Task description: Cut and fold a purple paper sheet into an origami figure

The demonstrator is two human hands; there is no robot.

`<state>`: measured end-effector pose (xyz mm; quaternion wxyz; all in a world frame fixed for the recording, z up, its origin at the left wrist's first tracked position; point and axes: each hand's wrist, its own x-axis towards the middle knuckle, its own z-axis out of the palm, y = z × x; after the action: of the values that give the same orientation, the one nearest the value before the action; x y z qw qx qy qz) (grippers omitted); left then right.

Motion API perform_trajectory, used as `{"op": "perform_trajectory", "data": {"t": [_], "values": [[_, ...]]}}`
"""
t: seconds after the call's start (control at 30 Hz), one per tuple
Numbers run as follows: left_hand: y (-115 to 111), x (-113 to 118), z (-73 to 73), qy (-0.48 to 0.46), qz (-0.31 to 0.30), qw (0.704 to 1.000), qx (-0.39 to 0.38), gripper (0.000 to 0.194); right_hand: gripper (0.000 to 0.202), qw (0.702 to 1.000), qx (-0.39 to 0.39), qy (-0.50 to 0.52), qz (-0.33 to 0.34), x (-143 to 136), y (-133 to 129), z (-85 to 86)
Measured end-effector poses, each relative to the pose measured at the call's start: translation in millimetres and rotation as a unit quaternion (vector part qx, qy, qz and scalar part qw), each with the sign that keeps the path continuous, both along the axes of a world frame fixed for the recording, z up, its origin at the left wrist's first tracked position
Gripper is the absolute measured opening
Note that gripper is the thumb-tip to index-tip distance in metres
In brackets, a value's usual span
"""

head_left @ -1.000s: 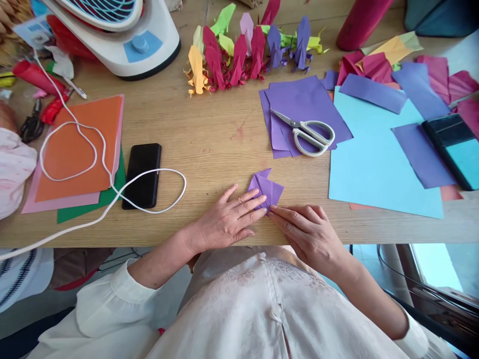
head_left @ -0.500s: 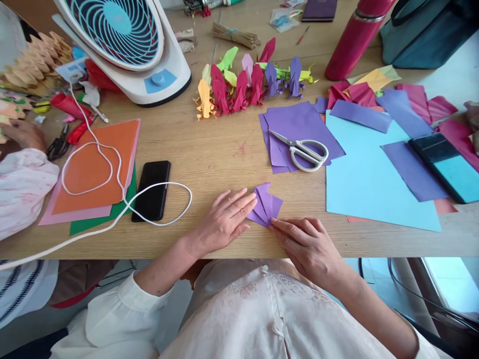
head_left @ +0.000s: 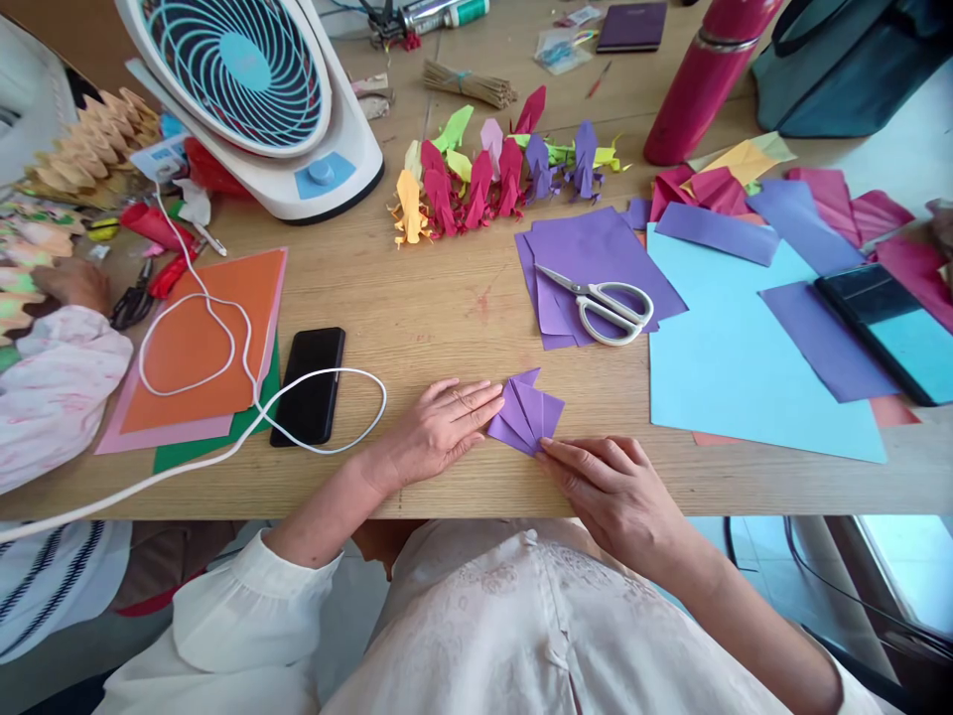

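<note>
A folded purple paper (head_left: 525,411) with pointed flaps lies on the wooden table near its front edge. My left hand (head_left: 439,429) rests flat on the left of it, fingers stretched out, the fingertips at the paper's left edge. At the paper's lower right corner, my right hand (head_left: 607,487) pinches the tip between thumb and fingers. Behind the folded piece, white-handled scissors (head_left: 612,310) lie on a stack of purple sheets (head_left: 588,238).
A phone (head_left: 307,387), a white cable and orange sheets (head_left: 201,348) lie to the left, beside another person's hand (head_left: 78,283). A fan (head_left: 260,99), folded paper figures (head_left: 476,179) and a red bottle (head_left: 707,84) stand behind. Light blue paper (head_left: 745,367) lies right.
My left hand has drawn slightly left, uncovering more of the paper's left side. My right hand keeps its pinch. The view has shifted a little.
</note>
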<state>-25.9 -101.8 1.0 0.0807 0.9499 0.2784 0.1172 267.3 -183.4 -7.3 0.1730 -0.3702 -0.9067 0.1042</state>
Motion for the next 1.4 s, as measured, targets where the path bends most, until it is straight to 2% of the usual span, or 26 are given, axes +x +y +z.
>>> {"op": "perform_trajectory", "data": {"t": [0.5,0.83,1.1,1.4], "values": [[16.8,9.7,16.0,0.032,-0.023,0.999,0.027,0.035,0.044,1.000,-0.009,0.001,0.001,-0.8,0.0,1.9],[12.4,16.4,24.0,0.081,-0.022,0.993,0.080,0.034,0.044,1.000,-0.003,0.004,-0.003,-1.9,0.1,1.9],[11.4,23.9,25.1,0.093,-0.018,0.991,0.093,0.035,0.044,1.000,0.002,0.008,-0.005,-2.3,0.3,2.6],[1.5,32.4,28.0,0.087,0.000,0.993,0.082,0.032,0.034,1.000,0.027,0.009,-0.004,-5.5,4.5,9.6]]}}
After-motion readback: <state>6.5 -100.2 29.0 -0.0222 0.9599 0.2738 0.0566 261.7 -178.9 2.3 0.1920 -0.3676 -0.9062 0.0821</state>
